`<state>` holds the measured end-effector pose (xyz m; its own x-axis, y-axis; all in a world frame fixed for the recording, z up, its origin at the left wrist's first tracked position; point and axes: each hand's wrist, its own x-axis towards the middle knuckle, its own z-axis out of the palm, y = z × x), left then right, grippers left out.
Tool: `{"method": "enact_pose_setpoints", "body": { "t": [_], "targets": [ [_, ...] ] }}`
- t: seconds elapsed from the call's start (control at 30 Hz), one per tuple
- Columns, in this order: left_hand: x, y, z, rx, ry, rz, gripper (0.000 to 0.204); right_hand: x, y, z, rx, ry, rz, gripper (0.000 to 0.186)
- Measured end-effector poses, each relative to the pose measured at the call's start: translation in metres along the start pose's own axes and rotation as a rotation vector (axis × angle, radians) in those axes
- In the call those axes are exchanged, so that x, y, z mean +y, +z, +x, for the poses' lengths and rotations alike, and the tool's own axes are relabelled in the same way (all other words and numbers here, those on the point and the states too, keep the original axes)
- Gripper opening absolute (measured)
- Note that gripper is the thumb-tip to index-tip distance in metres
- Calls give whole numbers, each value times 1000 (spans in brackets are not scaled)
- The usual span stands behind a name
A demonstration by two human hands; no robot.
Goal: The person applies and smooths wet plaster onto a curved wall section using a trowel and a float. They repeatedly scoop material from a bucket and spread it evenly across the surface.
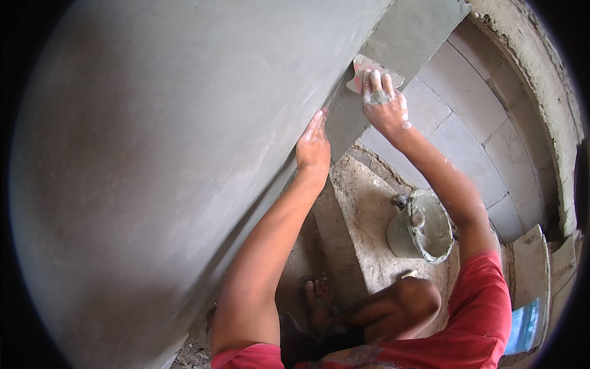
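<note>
My right hand [385, 109], its fingers spotted with pale plaster, grips a thin whitish scraper [364, 69] with reddish marks. The scraper lies against the narrow grey plastered ledge [409, 34], close to where the ledge meets the large grey plastered wall [178, 111]. Lower down that same corner, my left hand [314, 146] rests with its fingers stretched out flat along the wall's edge. Nothing shows in it, though its palm side is hidden.
A plaster-smeared bucket [402, 232] stands on a rough concrete step [359, 209], below my right forearm. Grey tiles [467, 147] cover the surface at right, bordered by a curved rough concrete edge [541, 67]. Boards [530, 264] and a blue item [522, 326] are at lower right.
</note>
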<state>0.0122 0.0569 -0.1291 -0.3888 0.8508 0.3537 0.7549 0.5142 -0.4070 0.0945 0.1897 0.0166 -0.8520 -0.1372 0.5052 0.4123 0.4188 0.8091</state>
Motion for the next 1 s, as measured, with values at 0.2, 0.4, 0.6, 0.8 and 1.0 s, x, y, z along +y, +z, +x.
{"method": "enact_pose_setpoints", "body": {
  "t": [0.2, 0.4, 0.6, 0.8, 1.0],
  "targets": [
    [2, 1, 2, -19, -3, -2, 62, -36, 21, -27, 50, -54, -4, 48],
    [1, 1, 1, -5, 2, -16, 62, -64, 19, -64, -325, -170, 108, 53],
    [0, 1, -3, -43, 6, 45, 60, -2, 1, -64, 42, -334, 168, 60],
    [2, 3, -2, -74, 41, 35, 63, 34, 16, -40, 58, -507, 72, 61],
    [2, 1, -2, -86, 42, 30, 65, 25, 18, -34, 145, -472, 113, 56]
  ]
}}
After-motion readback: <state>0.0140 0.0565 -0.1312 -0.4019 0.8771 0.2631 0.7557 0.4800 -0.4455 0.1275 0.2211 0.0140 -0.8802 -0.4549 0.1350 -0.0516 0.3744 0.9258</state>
